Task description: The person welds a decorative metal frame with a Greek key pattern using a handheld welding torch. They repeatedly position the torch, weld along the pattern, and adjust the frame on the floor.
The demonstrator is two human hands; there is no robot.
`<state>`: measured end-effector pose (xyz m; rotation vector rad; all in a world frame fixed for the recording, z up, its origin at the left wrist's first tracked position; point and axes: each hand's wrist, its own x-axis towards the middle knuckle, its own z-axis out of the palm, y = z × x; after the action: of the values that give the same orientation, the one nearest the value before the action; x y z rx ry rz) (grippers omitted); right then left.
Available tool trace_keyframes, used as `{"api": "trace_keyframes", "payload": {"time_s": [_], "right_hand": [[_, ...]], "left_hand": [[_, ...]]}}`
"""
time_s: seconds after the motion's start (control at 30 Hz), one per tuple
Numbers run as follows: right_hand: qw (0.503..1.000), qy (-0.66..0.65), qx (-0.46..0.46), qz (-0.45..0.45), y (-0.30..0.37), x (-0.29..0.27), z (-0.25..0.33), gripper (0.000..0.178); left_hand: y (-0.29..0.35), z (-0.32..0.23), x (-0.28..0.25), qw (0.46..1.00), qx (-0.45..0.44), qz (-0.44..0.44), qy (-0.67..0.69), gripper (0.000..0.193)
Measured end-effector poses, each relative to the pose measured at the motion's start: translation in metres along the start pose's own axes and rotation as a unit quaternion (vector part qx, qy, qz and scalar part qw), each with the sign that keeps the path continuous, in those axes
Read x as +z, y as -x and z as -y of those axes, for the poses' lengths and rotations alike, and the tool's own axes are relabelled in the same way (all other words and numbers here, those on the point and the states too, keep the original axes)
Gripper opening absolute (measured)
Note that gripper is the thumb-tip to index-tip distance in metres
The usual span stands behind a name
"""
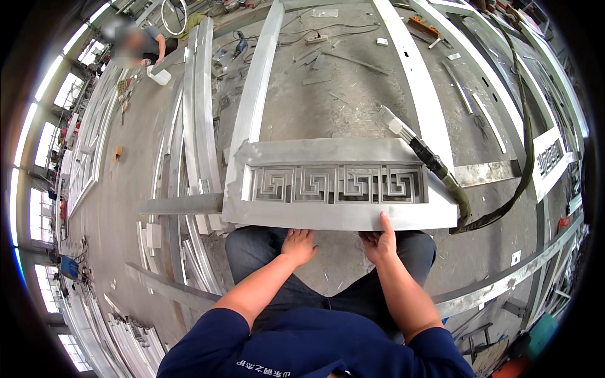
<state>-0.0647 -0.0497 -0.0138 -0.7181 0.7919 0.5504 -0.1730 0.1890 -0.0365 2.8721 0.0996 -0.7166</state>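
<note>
Metal panel (337, 189) with a cut-out key pattern is seen at frame centre, above the knees. Its near edge is gripped by the left hand (299, 244) and right hand (380, 242), fingers curled beneath, right thumb on top.

A flat rectangular metal panel with a fretwork band of square spirals (337, 183) lies across the person's knees, resting on two long pale metal beams (255, 94) that run away over the grey concrete floor (340, 101). The left hand (299, 244) and right hand (379, 242) grip its near edge. A dark sheathed hose with a metal nozzle (435, 167) lies at its right end. Stacked curved metal rails (198, 113) lie to the left.
</note>
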Motion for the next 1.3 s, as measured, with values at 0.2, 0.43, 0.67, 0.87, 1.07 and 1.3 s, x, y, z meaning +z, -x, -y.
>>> {"api": "trace_keyframes", "payload": {"time_s": [0.2,0.43,0.67,0.87,1.07,1.3], "right_hand": [[1.000,0.028,0.002,0.014,0.010,0.005,0.002,0.067],[0.998,0.045,0.015,0.031,0.008,-0.001,0.006,0.080],[0.998,0.048,0.010,0.033,0.020,0.006,0.010,0.086],[0.997,0.039,0.013,0.068,0.030,0.006,0.013,0.076],[0.994,0.053,0.005,0.095,0.039,0.006,0.019,0.075],[0.995,0.044,0.029,0.090,0.031,-0.003,0.014,0.074]], "left_hand": [[-0.041,0.008,0.021,0.995,0.012,-0.098,0.027,0.079],[-0.055,0.014,0.018,0.980,0.018,-0.198,-0.013,0.076],[-0.069,-0.016,0.007,0.973,0.075,-0.216,0.027,0.081],[-0.130,-0.040,0.047,0.945,0.080,-0.243,-0.204,0.065],[-0.162,-0.041,0.067,0.910,0.037,-0.383,-0.154,0.062],[-0.138,-0.070,0.054,0.938,0.065,-0.312,-0.137,0.057]]}}
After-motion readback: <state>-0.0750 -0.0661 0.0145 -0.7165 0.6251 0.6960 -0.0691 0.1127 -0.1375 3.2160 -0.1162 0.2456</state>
